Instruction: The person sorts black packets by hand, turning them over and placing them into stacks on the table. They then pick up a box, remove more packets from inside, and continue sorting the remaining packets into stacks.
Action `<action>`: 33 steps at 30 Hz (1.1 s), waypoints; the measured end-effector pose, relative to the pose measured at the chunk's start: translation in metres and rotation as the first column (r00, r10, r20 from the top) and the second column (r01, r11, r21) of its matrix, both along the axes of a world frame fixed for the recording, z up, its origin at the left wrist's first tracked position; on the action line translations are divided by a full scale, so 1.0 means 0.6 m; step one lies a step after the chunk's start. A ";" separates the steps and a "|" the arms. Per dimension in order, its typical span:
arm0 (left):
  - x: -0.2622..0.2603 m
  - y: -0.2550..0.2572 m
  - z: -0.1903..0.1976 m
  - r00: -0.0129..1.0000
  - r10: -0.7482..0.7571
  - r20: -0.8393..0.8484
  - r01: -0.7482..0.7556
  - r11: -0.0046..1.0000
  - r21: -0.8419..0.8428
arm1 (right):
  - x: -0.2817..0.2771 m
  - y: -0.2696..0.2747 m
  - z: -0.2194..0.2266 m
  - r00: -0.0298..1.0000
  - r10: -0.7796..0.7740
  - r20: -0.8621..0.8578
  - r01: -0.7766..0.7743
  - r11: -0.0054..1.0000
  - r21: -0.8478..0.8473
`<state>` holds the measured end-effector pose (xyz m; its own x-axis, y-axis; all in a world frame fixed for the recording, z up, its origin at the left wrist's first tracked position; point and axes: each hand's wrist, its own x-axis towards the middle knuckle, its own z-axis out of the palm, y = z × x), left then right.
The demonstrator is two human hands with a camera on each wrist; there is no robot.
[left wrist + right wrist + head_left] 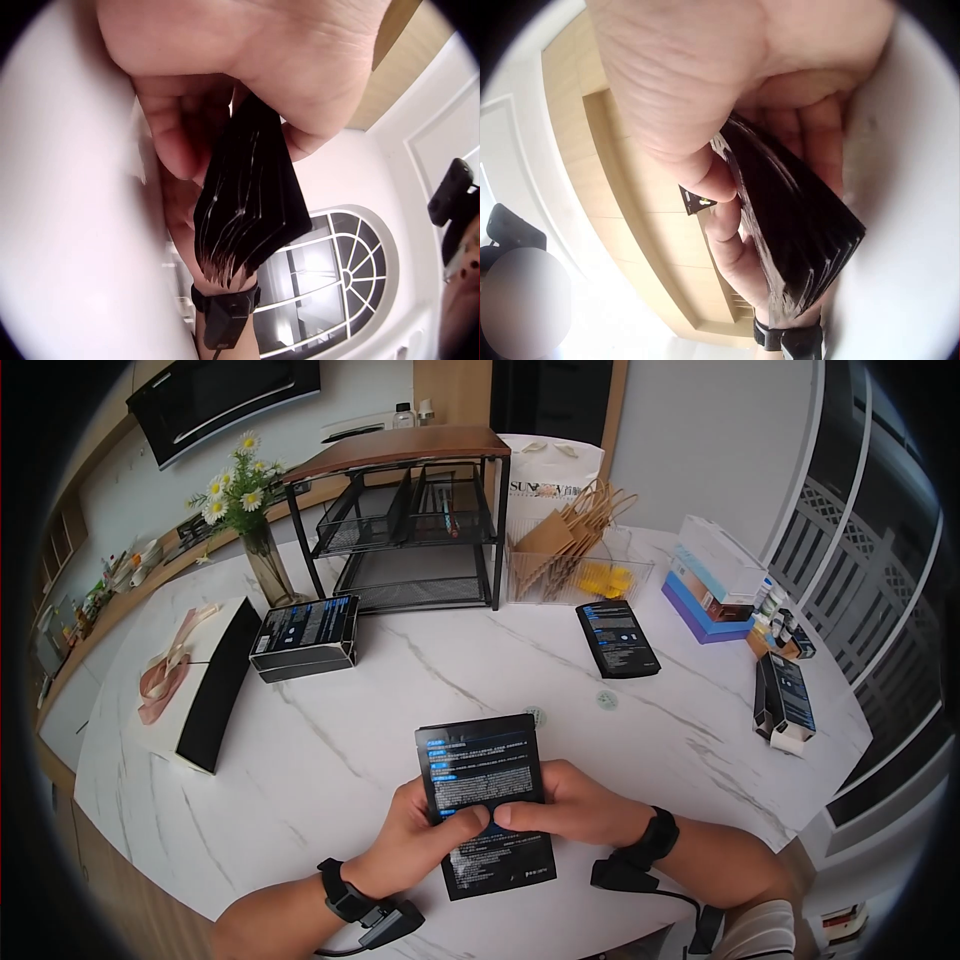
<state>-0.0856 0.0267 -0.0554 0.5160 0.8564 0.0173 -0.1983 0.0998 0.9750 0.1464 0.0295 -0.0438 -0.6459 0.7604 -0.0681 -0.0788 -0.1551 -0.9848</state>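
Observation:
Both hands hold a stack of black pouches (490,780) with blue and white print, upright above the front of the table. My left hand (412,837) grips its left edge, thumb across the printed face and fingers behind. On the opposite edge my right hand (585,807) grips in the same way, the two thumb tips close together. Several thin layers show at the edge of the pouch stack (244,195) in the left wrist view. The right wrist view also shows layered edges on the pouch stack (802,202), with fingers partly hidden behind.
On the marble-patterned table (350,760), another black pouch stack (617,638) lies at back right. A black box (305,637) and a white-and-black gift box (195,680) sit left. Behind stand a mesh organiser (400,520), a flower vase (265,560) and a clear bin (540,575). Small boxes (785,695) stand right.

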 end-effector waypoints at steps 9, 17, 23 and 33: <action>0.001 0.003 0.005 0.999 -0.028 -0.022 0.028 0.999 -0.034 | -0.002 0.001 -0.008 1.000 -0.030 -0.008 0.030 0.999 0.016; 0.007 -0.002 -0.001 0.994 0.050 -0.097 -0.042 0.996 0.078 | -0.012 -0.005 -0.011 0.988 -0.115 0.105 0.109 0.992 0.064; 0.020 -0.005 0.009 0.980 0.159 0.120 -0.169 0.983 0.075 | -0.011 0.001 0.005 0.992 -0.126 0.016 0.125 0.992 0.033; -0.028 0.051 0.041 0.952 0.262 0.160 -0.287 0.945 0.157 | -0.002 -0.010 0.044 0.817 -0.454 0.357 0.317 0.869 0.381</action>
